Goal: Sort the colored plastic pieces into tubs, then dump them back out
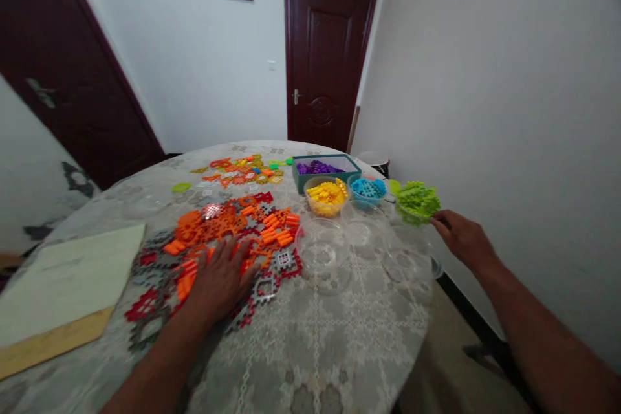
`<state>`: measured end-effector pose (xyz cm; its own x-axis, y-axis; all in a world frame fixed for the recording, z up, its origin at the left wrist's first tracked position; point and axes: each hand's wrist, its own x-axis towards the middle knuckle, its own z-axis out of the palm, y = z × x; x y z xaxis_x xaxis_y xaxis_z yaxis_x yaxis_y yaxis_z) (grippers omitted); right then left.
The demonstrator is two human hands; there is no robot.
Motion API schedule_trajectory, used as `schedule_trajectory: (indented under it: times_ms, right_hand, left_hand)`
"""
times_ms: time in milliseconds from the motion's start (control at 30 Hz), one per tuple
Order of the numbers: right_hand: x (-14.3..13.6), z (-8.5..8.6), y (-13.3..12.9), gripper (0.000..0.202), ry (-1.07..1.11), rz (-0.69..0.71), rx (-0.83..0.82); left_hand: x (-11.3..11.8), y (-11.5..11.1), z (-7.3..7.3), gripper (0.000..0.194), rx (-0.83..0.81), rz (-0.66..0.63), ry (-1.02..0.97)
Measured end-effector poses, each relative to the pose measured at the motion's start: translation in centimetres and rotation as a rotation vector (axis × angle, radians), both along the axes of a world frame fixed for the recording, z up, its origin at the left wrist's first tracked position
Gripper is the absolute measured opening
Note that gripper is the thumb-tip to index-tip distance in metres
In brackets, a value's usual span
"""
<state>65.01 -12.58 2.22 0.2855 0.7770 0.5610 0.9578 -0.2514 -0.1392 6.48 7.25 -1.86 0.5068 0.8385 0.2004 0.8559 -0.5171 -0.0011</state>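
My left hand (224, 278) lies palm down with spread fingers on a pile of orange plastic pieces (208, 228), some of them ridged tubes. Grey and dark red gear-edged pieces (266, 286) surround and underlie the orange ones. Out at the table's right edge, my right hand (453, 233) pinches the rim of a clear plastic bowl (412, 217) heaped with lime green pieces (418, 197). Beside that bowl stand a clear bowl of blue pieces (367, 187) and a clear bowl of yellow pieces (326, 194).
Behind the bowls is a dark green box (303, 182) with purple pieces (320, 167). Transparent containers (323, 252) stand before them. Mixed small pieces (247, 169) lie at the back. A white board (72, 272) is at left. The wall (509, 110) rises close on the right.
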Motion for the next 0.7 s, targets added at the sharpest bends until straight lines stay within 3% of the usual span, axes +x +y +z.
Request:
schedule_trajectory:
  times_ms: [133, 267, 367, 500, 600, 700]
  right_hand:
    - [-0.2, 2.9, -0.3, 0.047, -0.142, 0.013, 0.084]
    - [-3.9, 6.9, 0.2, 0.055, -0.213, 0.114, 0.159]
    - [-9.4, 9.8, 0.9, 0.061, -0.199, 0.182, 0.152]
    - [-18.8, 12.2, 2.4, 0.058, -0.088, 0.330, 0.106]
    - [-26.5, 12.5, 4.1, 0.036, 0.113, 0.530, -0.038]
    - [-33.8, 11.2, 6.4, 0.024, 0.333, 0.711, -0.175]
  left_hand:
    - [0.5, -0.6, 0.2, 0.066, -0.073, 0.003, -0.039]
    - [1.1, -0.5, -0.1, 0.064, -0.097, 0.030, -0.090]
    - [0.9, -0.2, 0.5, 0.057, -0.071, 0.010, -0.223]
    - [-1.5, 1.1, 2.6, 0.058, -0.034, 0.033, -0.729]
    - [-4.4, 2.2, 4.0, 0.065, -0.040, 0.100, -1.059]
    - [-6.7, 3.0, 4.1, 0.070, -0.130, 0.131, -1.419]
